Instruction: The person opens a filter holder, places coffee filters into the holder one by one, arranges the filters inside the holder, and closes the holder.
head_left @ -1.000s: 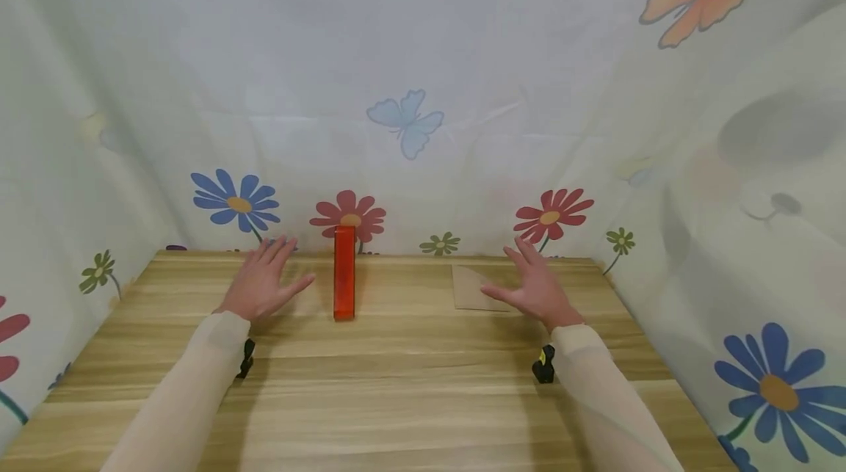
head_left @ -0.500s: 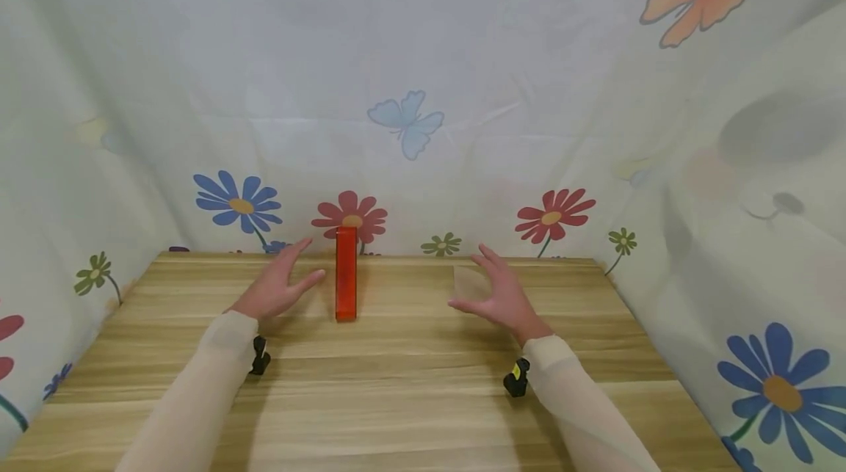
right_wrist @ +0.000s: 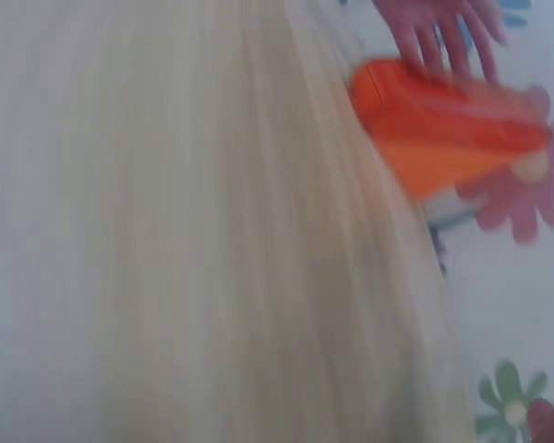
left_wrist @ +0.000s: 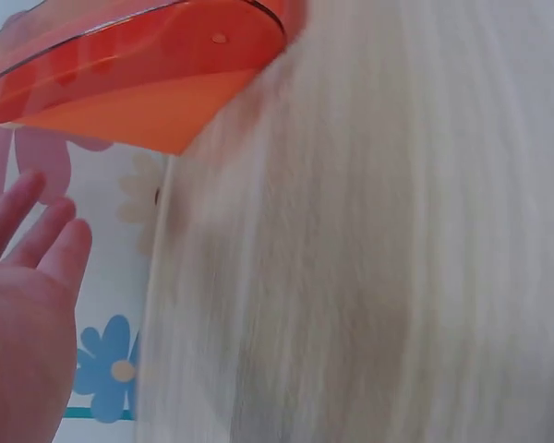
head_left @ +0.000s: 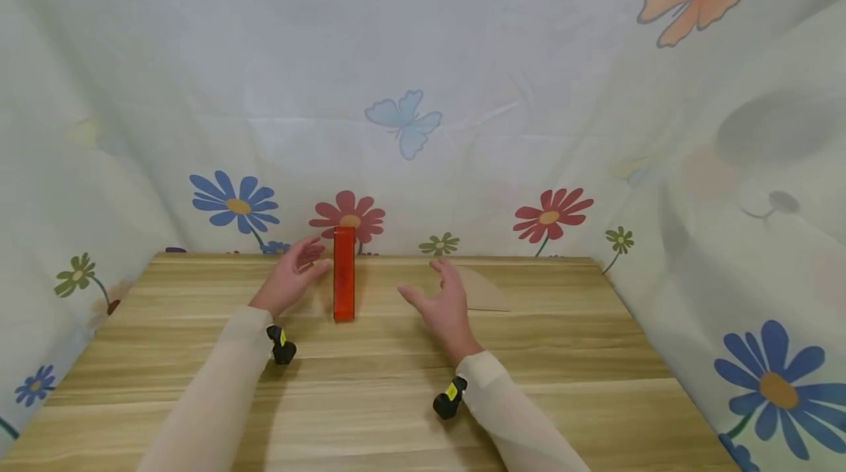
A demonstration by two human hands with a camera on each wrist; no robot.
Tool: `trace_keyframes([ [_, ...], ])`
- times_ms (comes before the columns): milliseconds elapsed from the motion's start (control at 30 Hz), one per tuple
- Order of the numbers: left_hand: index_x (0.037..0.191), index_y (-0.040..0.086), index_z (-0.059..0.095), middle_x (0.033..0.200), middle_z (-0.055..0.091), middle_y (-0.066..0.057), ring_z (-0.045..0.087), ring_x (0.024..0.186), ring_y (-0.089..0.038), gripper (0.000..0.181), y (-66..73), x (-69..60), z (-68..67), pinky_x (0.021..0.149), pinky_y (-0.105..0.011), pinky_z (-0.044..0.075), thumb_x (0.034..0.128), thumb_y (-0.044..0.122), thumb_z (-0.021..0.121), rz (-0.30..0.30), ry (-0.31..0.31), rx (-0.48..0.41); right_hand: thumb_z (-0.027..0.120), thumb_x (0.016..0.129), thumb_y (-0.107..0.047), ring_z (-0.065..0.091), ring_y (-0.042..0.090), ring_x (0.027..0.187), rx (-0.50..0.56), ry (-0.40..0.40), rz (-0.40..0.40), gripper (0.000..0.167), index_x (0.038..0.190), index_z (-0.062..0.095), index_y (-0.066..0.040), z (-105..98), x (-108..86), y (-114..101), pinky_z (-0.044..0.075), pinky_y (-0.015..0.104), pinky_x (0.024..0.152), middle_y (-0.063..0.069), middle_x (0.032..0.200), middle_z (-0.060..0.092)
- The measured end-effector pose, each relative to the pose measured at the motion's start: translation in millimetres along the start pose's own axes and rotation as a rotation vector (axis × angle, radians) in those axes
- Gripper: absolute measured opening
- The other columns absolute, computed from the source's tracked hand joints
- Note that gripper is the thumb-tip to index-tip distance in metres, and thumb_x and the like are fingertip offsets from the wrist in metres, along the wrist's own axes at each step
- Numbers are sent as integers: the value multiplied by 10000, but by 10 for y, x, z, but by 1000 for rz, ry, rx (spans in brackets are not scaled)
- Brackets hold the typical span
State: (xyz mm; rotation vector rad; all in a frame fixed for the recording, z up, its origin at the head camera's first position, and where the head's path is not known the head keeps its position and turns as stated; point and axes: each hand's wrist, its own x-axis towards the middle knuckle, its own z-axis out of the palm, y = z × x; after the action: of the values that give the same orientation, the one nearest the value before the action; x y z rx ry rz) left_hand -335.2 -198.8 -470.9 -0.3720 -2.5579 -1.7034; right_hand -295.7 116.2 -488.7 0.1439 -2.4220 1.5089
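A narrow red see-through case [head_left: 344,274] stands upright on the wooden table, and an orange part [left_wrist: 138,111] shows along its lower side in the left wrist view. Just left of it is my left hand [head_left: 291,277], fingers loosely bent and palm facing the case; in the left wrist view the fingers look apart from it. My right hand [head_left: 439,305] hovers to the right of the case with thumb and fingers spread, holding nothing. Behind the right hand lies a flat brown quarter-circle sheet [head_left: 487,294], partly covered by it. Only right fingertips [right_wrist: 551,420] show in the right wrist view.
The wood-grain table [head_left: 370,398] ends at the back against a pale curtain [head_left: 304,53] printed with flowers and butterflies. The curtain also closes in both sides. A small black device [head_left: 283,346] sits at the left wrist, another black device [head_left: 450,398] at the right.
Both hands have moved inward toward the red case, the right one much farther, passing leftward over the brown sheet and uncovering its right part. The case and sheet have stayed put.
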Motion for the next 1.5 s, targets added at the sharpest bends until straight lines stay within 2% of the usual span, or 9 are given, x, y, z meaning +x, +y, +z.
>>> trace_keyframes([
  [67,1602,120,308,1571,453,-193,428,1458,-409,771,29,22,18,1221,-576,343,989,403,679,-13,-1,-34,846,797,-533,420,343,1461,43,35,11,880,1465,510,-70,129,-53,-22,425,511,1183,109,1597,417],
  [167,1605,146,311,1578,448,-176,419,1469,-402,774,64,71,37,1218,-568,353,985,434,674,-44,-5,-64,853,783,-546,453,359,1433,116,63,55,870,1457,521,-107,302,-132,-84,422,499,1187,90,1561,455],
  [267,1590,189,347,1577,454,-150,415,1475,-383,715,74,135,34,1219,-564,354,996,446,651,-76,-5,-73,859,789,-517,471,360,1419,186,81,46,828,1438,540,-115,474,-187,-150,428,491,1186,103,1541,479],
  [367,1568,233,388,1574,467,-116,421,1476,-360,682,70,197,24,1220,-565,354,989,486,643,-96,-8,-82,863,803,-474,476,293,1424,237,96,19,779,1423,558,-114,655,-216,-191,435,449,1188,107,1540,490],
  [567,1550,262,423,1570,484,-72,431,1475,-333,756,69,315,52,1216,-559,366,919,586,687,-116,-26,-88,880,801,-413,515,354,1377,316,150,22,720,1375,589,-90,934,-285,-324,455,477,1167,105,1467,557],
  [733,1577,221,383,1586,461,-105,414,1481,-362,804,90,397,78,1211,-584,359,922,559,702,-126,-52,-90,885,802,-387,534,378,1351,324,159,51,709,1363,593,-67,1103,-316,-462,477,489,1142,113,1439,578],
  [967,1570,229,390,1574,469,-89,408,1469,-356,751,149,432,101,1213,-600,350,941,485,713,-203,-86,-120,885,817,-273,574,358,1320,326,173,68,639,1347,617,-38,1245,-308,-606,505,468,1114,156,1418,600],
  [1200,1549,209,416,1543,492,-115,415,1457,-361,670,152,473,155,1234,-581,327,973,403,699,-174,-104,-148,888,808,-232,639,333,1218,226,200,92,632,1340,623,-16,1341,-288,-649,554,483,1049,138,1345,651],
  [1500,1527,174,419,1510,509,-135,453,1414,-368,612,205,481,235,1202,-614,362,997,346,672,-167,-82,-126,888,808,-240,646,299,1181,213,172,132,636,1347,617,-37,1411,-287,-605,542,488,1060,118,1294,675],
])
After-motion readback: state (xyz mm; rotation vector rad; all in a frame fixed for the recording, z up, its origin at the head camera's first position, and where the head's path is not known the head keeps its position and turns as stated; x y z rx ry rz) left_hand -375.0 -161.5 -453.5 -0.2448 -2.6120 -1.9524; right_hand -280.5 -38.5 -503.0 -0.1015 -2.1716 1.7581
